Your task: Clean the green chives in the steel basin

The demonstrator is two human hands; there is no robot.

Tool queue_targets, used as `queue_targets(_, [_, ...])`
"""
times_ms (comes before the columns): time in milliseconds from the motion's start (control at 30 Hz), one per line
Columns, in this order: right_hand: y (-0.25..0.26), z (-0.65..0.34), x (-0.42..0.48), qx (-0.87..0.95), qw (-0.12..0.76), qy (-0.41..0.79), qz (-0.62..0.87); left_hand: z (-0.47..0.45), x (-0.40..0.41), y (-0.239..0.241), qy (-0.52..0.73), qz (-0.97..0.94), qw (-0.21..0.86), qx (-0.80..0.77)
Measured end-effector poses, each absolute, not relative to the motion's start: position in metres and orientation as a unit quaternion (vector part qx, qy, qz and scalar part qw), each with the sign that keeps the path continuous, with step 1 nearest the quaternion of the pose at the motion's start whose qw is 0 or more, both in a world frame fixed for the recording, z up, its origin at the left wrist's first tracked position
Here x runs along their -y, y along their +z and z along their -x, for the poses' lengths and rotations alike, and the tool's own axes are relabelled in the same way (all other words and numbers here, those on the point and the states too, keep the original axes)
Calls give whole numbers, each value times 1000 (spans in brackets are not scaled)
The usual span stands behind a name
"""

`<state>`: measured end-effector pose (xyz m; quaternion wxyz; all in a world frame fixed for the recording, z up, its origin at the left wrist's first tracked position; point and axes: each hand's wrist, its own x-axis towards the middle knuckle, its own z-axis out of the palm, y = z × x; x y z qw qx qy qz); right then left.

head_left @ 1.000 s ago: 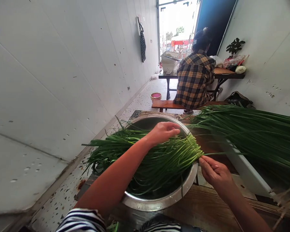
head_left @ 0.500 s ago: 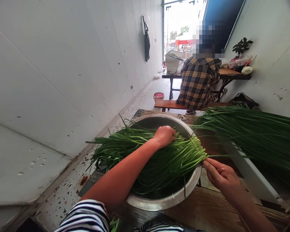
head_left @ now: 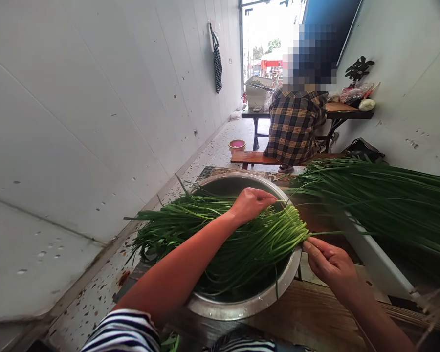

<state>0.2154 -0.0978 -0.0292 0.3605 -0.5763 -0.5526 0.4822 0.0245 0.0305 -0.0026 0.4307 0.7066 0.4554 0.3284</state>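
A thick bundle of garlic chives (head_left: pixel 242 249) lies across a round metal basin (head_left: pixel 238 311), leaves spilling over the left rim and pale cut ends gathered at the right. My left hand (head_left: pixel 251 204) is above the bundle, thumb and fingers pinching a thin pale chive stalk near the cut ends. At the basin's right rim, my right hand (head_left: pixel 332 261) is closed, its fingertips pinched at the edge of the cut ends, seemingly on a chive; its grip is partly hidden. One long leaf stretches from there to the right.
To the right, a white crate (head_left: pixel 381 259) holds a large heap of long green chives (head_left: pixel 388 200). The basin rests on a wooden surface (head_left: pixel 315 308). Ahead, a person in a plaid shirt (head_left: pixel 297 124) sits on a red-brown bench (head_left: pixel 249 157) at a table. A pink-lined bucket (head_left: pixel 237 145) stands on the floor.
My left hand has lifted slightly out of the bundle and its fingers now pinch a stalk towards the cut ends. My right hand stays by the rim. The view has shifted slightly.
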Motion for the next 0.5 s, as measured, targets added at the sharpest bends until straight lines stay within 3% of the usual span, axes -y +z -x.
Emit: queue_targets(500, [-35, -217, 98, 554, 365, 490, 566, -34, -18, 3, 333, -620, 519, -486])
